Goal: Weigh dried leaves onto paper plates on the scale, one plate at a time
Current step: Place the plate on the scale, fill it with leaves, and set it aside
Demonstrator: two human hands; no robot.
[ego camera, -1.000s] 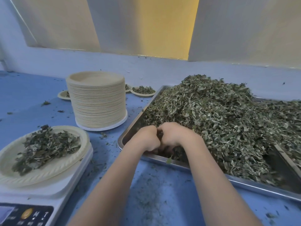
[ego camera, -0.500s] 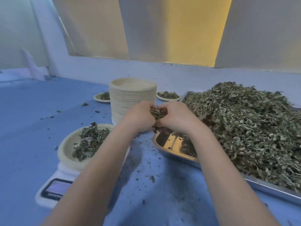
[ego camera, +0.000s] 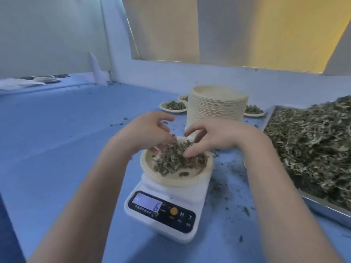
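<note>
From the head camera, both hands have moved from the metal tray (ego camera: pixel 311 205) over to the paper plate (ego camera: pixel 171 180) on the white scale (ego camera: pixel 171 223). A moment ago they were cupped together around a clump of leaves. Now the left hand (ego camera: pixel 146 132) and the right hand (ego camera: pixel 214 136) are apart, fingers spread and loose, fingertips touching the dried leaves (ego camera: pixel 174 160) on the plate. The pile there looks bigger. The screen (ego camera: pixel 147 203) shows a 6. The plate stack (ego camera: pixel 217 107) stands behind.
</note>
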